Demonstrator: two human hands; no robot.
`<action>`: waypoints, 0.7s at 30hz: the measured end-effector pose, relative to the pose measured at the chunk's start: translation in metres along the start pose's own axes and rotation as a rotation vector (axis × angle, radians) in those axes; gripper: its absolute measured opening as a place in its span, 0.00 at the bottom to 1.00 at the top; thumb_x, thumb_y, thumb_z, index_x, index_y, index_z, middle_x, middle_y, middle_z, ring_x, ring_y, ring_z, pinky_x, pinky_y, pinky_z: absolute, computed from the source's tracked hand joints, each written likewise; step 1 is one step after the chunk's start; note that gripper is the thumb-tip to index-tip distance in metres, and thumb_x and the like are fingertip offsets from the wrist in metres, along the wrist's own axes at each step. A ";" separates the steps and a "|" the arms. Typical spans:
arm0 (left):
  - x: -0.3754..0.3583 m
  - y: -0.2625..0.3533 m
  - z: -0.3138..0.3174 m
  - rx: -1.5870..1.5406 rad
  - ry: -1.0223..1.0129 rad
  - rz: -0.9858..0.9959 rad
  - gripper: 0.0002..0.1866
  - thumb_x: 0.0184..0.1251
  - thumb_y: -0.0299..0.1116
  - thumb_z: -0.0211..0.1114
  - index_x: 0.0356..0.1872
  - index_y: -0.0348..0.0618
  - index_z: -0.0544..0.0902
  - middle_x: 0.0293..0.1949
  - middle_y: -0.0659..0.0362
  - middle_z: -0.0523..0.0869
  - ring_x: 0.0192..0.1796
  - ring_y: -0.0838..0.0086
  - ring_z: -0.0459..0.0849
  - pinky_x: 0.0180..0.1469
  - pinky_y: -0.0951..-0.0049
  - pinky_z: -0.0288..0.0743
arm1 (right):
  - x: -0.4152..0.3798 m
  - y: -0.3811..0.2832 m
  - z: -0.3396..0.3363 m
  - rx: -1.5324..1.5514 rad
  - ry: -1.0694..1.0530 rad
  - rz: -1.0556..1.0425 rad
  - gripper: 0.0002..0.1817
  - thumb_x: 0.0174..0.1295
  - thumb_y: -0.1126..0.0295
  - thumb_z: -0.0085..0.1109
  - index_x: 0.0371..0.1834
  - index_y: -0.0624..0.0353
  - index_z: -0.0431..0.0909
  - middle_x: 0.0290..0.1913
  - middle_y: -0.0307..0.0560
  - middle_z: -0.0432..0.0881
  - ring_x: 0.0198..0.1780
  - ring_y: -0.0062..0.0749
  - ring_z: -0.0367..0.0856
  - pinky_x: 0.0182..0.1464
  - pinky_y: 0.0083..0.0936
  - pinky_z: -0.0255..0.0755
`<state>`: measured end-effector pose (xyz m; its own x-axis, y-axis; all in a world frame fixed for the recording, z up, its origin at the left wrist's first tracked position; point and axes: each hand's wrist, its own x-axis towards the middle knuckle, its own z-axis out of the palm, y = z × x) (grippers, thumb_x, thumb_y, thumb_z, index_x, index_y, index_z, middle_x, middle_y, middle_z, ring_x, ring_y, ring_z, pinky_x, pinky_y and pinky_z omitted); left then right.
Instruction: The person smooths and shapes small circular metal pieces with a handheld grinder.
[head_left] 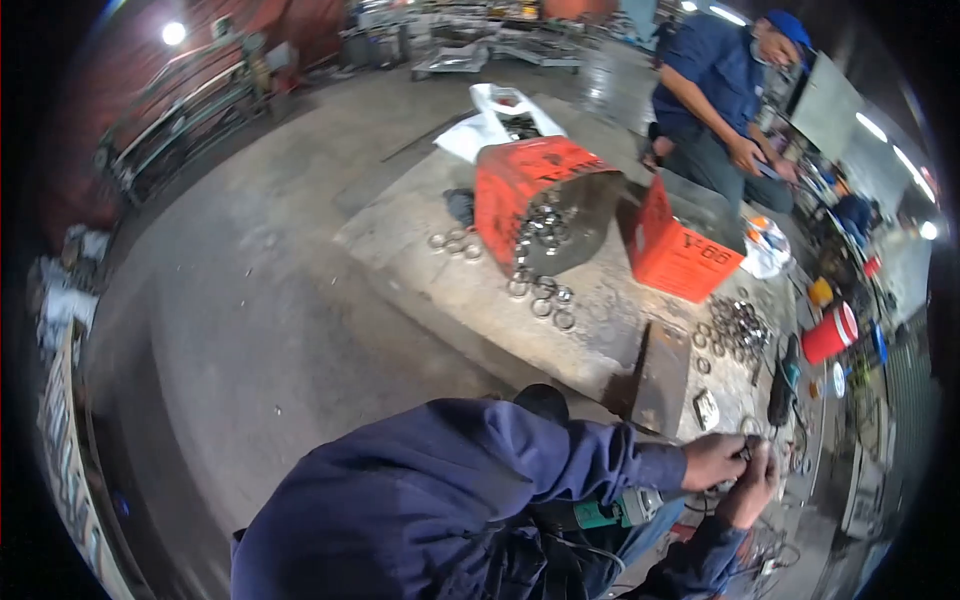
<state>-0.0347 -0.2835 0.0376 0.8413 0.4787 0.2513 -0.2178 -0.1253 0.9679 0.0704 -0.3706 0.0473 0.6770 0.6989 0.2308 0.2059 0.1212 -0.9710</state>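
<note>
Plainly, two hands belong to the wearer, both at the lower right of the frame: the left hand comes in from the left at the end of a navy sleeve, and the right hand rises from below it. Their fingers are bent and meet at the tips, apparently pinching something small, though it is too hidden to tell what. The left arm stretches across the lower middle, gently bent; the right forearm slants up from the bottom edge. Metal rings lie on the low tabletop in three groups: about four at left, roughly five before a tipped container, and a right-hand heap too crowded to count, just above the hands. Two orange containers stand out, the tipped one with more rings in its mouth and an upright one beside it. Two green tools show: one grinder near the hands, another tool at the lap. One rusty plate, one small pale block, one white bag and one red jug complete the count nearby. One co-worker crouches at upper right, both hands close together around a dark object.
</note>
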 end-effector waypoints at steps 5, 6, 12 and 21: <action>0.015 -0.022 0.023 0.007 0.049 0.090 0.18 0.57 0.36 0.57 0.47 0.37 0.76 0.36 0.40 0.82 0.42 0.49 0.82 0.43 0.57 0.74 | 0.014 0.011 -0.018 -0.117 0.213 -0.008 0.21 0.67 0.57 0.55 0.44 0.68 0.80 0.37 0.44 0.79 0.38 0.25 0.74 0.41 0.24 0.71; 0.016 -0.025 0.024 0.022 0.089 0.182 0.17 0.56 0.37 0.58 0.43 0.34 0.75 0.32 0.39 0.81 0.39 0.47 0.81 0.40 0.55 0.73 | 0.010 0.000 -0.003 -0.195 0.315 -0.048 0.23 0.66 0.56 0.56 0.49 0.69 0.79 0.39 0.47 0.81 0.39 0.27 0.75 0.44 0.25 0.71; 0.023 -0.054 0.021 0.185 0.162 0.345 0.15 0.54 0.36 0.59 0.33 0.31 0.73 0.28 0.39 0.78 0.36 0.45 0.80 0.37 0.53 0.72 | 0.032 0.005 -0.013 -0.672 0.282 -0.069 0.19 0.65 0.54 0.56 0.43 0.60 0.82 0.42 0.52 0.83 0.37 0.39 0.80 0.41 0.38 0.74; 0.024 -0.057 0.092 0.251 0.325 0.428 0.20 0.62 0.51 0.58 0.25 0.42 0.76 0.20 0.48 0.77 0.25 0.54 0.79 0.25 0.58 0.70 | 0.040 -0.139 -0.022 -1.324 -0.878 0.410 0.20 0.66 0.57 0.53 0.41 0.67 0.77 0.33 0.45 0.78 0.30 0.31 0.74 0.34 0.28 0.70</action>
<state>0.0431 -0.3447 -0.0120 0.5009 0.5770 0.6452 -0.3475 -0.5487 0.7604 0.0841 -0.3748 0.1929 0.3462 0.7485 -0.5656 0.8624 -0.4912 -0.1222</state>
